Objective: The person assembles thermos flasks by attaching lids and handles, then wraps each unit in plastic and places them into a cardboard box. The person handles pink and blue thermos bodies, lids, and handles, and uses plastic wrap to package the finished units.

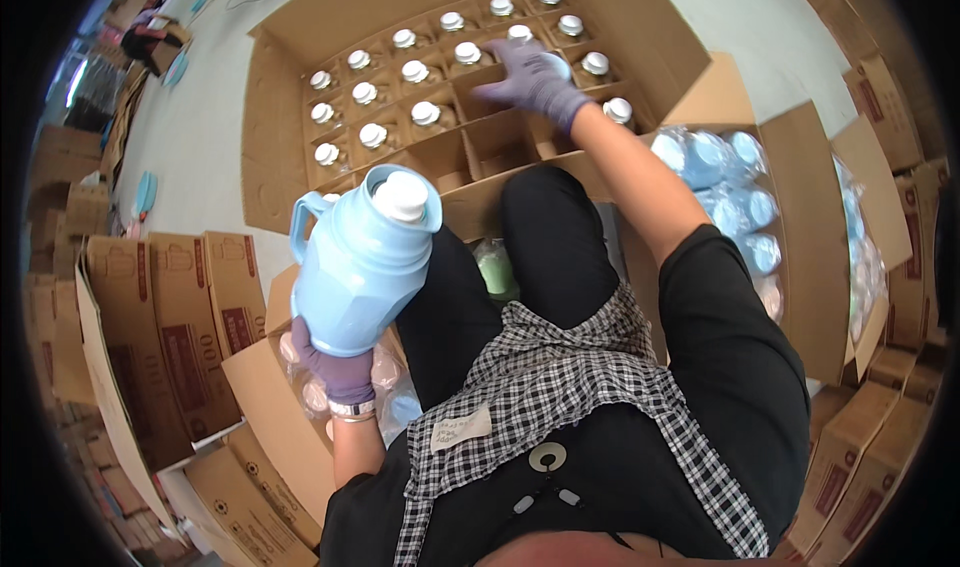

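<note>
My left hand, in a purple glove, grips the lower end of a light blue thermos jug from below. The jug leans to the right above the left side of my lap, its handle on the left. A white cap sits in its mouth. Over the divided carton, my gloved right hand reaches palm down, thumb and forefinger apart. Under its outer side shows a light blue round piece, apparently in the hand, mostly hidden by it. Several white-capped bottles stand upright around that hand.
The bottles stand in a large open carton with cardboard dividers; several front compartments hold none. At right, an open box holds plastic-wrapped blue pieces. Another open box is at left. Cartons are stacked along both sides. A person is far left.
</note>
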A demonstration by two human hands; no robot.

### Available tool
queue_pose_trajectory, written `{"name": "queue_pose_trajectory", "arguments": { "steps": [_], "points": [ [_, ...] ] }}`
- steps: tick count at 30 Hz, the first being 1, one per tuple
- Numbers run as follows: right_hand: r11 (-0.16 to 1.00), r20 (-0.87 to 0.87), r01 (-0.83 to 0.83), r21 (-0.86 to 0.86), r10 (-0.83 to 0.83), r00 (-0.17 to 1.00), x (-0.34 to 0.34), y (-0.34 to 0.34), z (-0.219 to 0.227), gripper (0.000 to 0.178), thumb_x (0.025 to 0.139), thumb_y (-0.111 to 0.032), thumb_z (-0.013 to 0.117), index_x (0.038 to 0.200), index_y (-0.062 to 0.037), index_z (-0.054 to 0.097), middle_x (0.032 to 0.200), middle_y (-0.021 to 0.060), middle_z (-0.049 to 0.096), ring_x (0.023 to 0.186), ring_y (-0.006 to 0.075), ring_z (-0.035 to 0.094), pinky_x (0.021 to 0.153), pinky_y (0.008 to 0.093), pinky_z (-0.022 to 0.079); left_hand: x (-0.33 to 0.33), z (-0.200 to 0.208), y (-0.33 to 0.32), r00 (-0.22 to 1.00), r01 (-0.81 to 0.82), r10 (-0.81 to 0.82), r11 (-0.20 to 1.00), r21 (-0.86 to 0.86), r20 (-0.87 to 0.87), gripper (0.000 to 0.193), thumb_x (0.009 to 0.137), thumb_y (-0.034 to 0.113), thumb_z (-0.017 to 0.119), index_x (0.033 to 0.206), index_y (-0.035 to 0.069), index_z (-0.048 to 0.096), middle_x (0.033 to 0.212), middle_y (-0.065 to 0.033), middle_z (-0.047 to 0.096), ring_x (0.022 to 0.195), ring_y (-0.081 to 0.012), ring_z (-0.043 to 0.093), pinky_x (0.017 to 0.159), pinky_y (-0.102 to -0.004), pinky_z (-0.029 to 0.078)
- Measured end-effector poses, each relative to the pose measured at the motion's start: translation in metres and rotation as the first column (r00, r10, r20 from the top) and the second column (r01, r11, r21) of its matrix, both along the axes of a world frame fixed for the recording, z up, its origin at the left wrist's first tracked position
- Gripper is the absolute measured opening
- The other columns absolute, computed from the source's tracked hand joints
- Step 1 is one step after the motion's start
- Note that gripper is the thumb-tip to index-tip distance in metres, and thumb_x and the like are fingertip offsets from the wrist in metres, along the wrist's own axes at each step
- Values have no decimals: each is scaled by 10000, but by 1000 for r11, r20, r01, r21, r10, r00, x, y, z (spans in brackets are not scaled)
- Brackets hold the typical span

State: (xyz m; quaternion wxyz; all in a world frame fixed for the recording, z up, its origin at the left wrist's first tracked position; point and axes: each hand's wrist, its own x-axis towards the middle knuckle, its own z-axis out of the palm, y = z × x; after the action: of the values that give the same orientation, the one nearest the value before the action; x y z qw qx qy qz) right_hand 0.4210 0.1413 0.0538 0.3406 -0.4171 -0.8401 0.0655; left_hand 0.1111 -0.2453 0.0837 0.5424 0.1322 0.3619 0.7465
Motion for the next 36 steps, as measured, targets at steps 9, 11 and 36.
{"name": "queue_pose_trajectory", "arguments": {
  "steps": [9, 11, 36],
  "points": [
    [1000, -115, -19, 15, 20, 993, 42, -21, 45, 882, 678, -251, 839, 1486, -144, 504, 1331, 193, 563, 1267, 351, 583, 1099, 471, 465, 4, -3, 5, 998, 27, -31, 996, 82, 46, 663, 1005, 472, 469, 1543, 87, 427, 1597, -142, 438, 1447, -345, 435, 1199, -525, 352],
    [773, -679, -629, -84, 418, 604, 14, -93, 76, 921, 643, -208, 894, 1475, -117, 511, 1439, 199, 514, 1315, 356, 549, 1113, 468, 448, 10, 5, 10, 995, 22, -30, 996, 88, 91, 663, 995, 416, 483, 1548, 60, 405, 1564, -169, 464, 1413, -342, 478, 1181, -510, 382],
    [749, 26, -392, -535, 478, 878, -20, -146, 109, 664, 867, -332, 625, 1436, 7, 574, 1384, 167, 619, 1255, 279, 570, 1118, 404, 393, -116, -150, -163, 438, -617, -359, 547, -566, -824, 592, 886, 554, 721, 1157, 27, 720, 1143, -157, 721, 1071, -315, 682, 964, -423, 525]
  ]
}}
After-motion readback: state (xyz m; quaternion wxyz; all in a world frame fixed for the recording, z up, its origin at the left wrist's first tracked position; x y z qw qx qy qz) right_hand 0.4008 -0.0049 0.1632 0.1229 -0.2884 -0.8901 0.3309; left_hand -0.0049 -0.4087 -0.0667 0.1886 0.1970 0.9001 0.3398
